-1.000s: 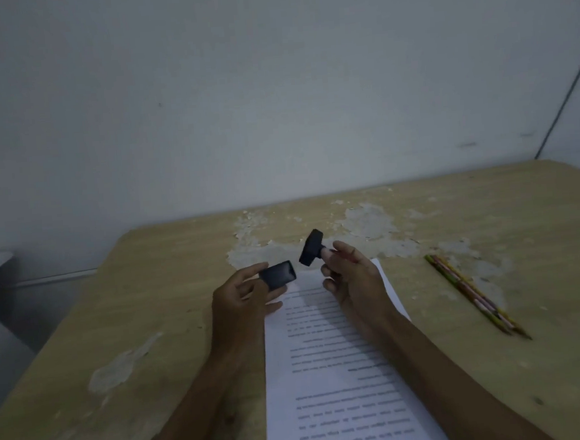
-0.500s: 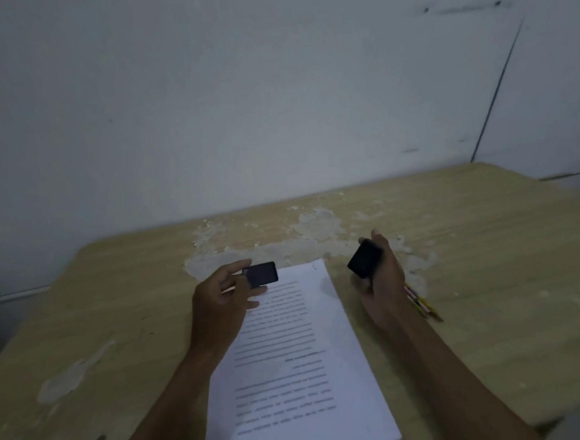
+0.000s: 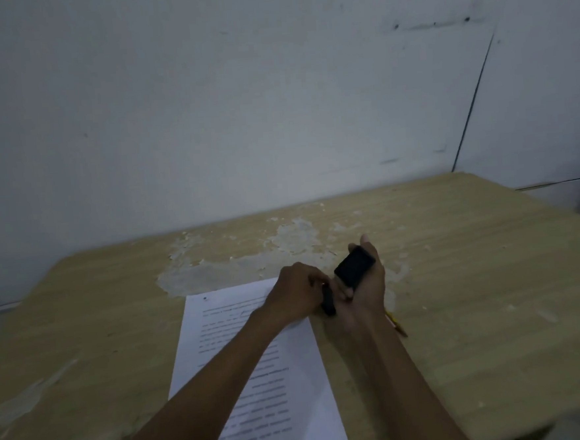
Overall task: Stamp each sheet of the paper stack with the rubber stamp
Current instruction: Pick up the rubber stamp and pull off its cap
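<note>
Item: rubber stamp (image 3: 354, 273) — black, lying in the curled right hand (image 3: 364, 292), raised just off the right edge of the paper stack (image 3: 253, 359).

Item: small dark cap or pad (image 3: 328, 299) — the left hand (image 3: 297, 296) is pinching it against the right palm; which part it is cannot be told.

Item: paper stack — lying toward the near edge of the counter (image 3: 474, 275), printed, no stamp mark visible.

Step, as judged: preparing the stamp, no sheet done. Next move is calling for the stamp face turned down onto the top sheet.

Item: pencils (image 3: 397, 324) — partly hidden beneath the right wrist.

Containers: none in view.
</note>
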